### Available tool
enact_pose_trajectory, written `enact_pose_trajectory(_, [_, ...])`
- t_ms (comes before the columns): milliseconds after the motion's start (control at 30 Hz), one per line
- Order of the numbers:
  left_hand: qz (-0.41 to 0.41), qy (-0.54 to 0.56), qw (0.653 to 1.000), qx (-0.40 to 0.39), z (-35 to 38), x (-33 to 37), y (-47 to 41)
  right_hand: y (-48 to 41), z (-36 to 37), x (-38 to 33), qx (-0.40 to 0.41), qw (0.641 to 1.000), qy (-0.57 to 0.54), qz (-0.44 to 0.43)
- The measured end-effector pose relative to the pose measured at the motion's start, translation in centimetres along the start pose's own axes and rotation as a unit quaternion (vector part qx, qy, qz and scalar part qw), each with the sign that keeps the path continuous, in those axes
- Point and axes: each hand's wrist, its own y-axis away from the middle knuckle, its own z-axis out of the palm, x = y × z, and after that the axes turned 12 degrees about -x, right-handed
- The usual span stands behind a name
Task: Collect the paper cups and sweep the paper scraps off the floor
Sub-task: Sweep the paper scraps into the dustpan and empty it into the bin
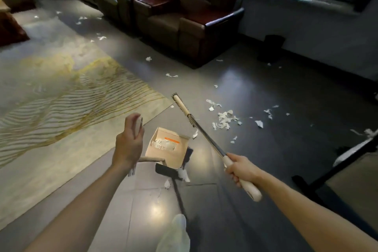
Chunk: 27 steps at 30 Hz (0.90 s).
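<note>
My right hand (241,171) grips the pale handle of a broom (206,136). Its beige head (181,105) with dark bristles is lifted off the floor and points away from me. A beige dustpan (167,149) stands on the tiles between my hands, with white scraps inside. My left hand (128,143) hovers just above the dustpan's handle (152,159), fingers loosely curled; a blurred pale shape shows at the fingertips. A pile of paper scraps (225,121) lies right of the broom head, and more scraps (171,75) are scattered across the floor. No paper cup is in view.
A patterned rug (61,98) covers the floor on the left. Brown armchairs (184,22) line the far side, with a black bin (272,47) by the wall under the window. A dark-legged table (347,159) stands at the right. My white shoe (176,233) is at the bottom.
</note>
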Motion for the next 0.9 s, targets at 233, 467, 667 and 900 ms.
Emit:
enact_pose_trajectory(233, [0.090,0.005,0.992,-0.091,8.7,9.0,-17.6,-4.0,-13.6,-3.1,0.079,0.990,-0.115,0.023])
enact_pose_trajectory(467, [0.150,0.007,0.977,-0.149,21.3,18.3,-32.5,-8.8,-30.3,-2.8,0.125,0.972,-0.199,0.031])
enact_pose_trajectory(667, [0.144,0.032,0.980,-0.135,33.1,27.1,-43.2,-13.1,-49.0,-4.6,0.124,0.973,-0.192,0.024])
enact_pose_trajectory(900, [0.139,0.042,0.979,-0.144,41.7,36.3,-55.4,-17.5,-66.8,-10.2,0.134,0.969,-0.209,0.005])
